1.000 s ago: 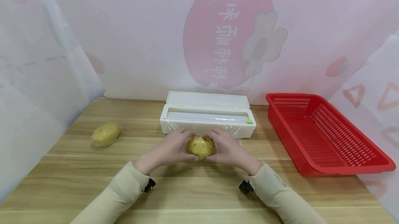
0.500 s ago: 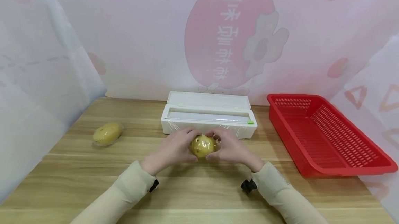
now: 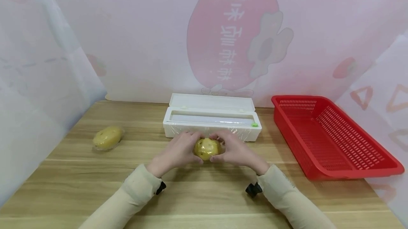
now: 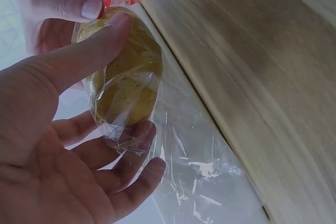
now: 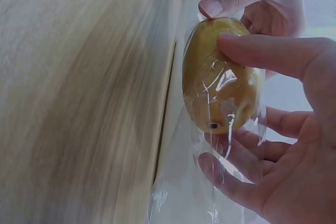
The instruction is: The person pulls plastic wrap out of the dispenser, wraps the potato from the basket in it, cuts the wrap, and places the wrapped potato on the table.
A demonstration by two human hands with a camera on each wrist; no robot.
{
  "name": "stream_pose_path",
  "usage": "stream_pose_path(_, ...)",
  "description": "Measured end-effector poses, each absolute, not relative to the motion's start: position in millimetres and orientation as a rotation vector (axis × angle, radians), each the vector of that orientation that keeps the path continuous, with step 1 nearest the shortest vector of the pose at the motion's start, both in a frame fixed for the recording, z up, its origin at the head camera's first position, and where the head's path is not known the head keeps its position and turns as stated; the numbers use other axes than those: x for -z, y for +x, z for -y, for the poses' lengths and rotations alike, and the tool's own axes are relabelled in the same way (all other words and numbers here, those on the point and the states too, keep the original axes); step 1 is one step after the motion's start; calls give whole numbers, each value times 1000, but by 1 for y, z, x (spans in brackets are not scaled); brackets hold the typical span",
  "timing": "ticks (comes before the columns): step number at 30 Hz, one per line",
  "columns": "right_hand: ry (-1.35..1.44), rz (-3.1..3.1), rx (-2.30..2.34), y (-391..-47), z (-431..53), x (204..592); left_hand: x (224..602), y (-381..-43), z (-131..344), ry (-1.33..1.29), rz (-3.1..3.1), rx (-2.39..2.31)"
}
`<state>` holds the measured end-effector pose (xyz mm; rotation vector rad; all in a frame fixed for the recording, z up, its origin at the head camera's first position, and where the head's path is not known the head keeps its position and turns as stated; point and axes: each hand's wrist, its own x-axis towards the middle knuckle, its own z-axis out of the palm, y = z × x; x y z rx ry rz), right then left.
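Observation:
A yellow potato (image 3: 208, 149) sits between both hands in front of the white box, with clear cling film over its skin. From the left side, my left hand (image 3: 178, 150) grips it; in the left wrist view the thumb (image 4: 100, 51) presses on the film and the fingers curve below. My right hand (image 3: 237, 151) holds the other end, its thumb (image 5: 262, 53) on the potato in the right wrist view. Loose film (image 4: 202, 182) spreads beside the potato over a white surface. The white cling film box (image 3: 211, 129) behind the hands has its lid up, showing the roll (image 3: 210, 119).
Another film-wrapped potato (image 3: 108, 138) lies at the left of the wooden table (image 3: 197, 200). A red perforated basket (image 3: 306, 144) stands at the right. A green slider (image 3: 254, 124) sits at the box's right end. Printed cloth (image 3: 143, 44) hangs behind.
The potato has turned a little between the hands, and its dark spots and shine sit differently. Both hands have shifted slightly, the left one a bit to the right. Box, basket and other potato stay put.

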<state>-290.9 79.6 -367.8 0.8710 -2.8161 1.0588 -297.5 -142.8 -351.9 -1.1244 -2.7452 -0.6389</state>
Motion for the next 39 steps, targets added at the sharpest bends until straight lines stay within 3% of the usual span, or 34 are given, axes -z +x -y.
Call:
stream_pose_path(21, 897, 2849, -999, -288, -83, 364, 356, -301, 143, -1000, 2796, 557)
stream_pose_path(30, 931, 2761, -677, -284, -78, 351, 356, -305, 147, -1029, 2776, 547)
stream_pose_path(39, 1023, 2631, -454, -302, -77, 358, 355, -308, 146, -1012, 2800, 636)
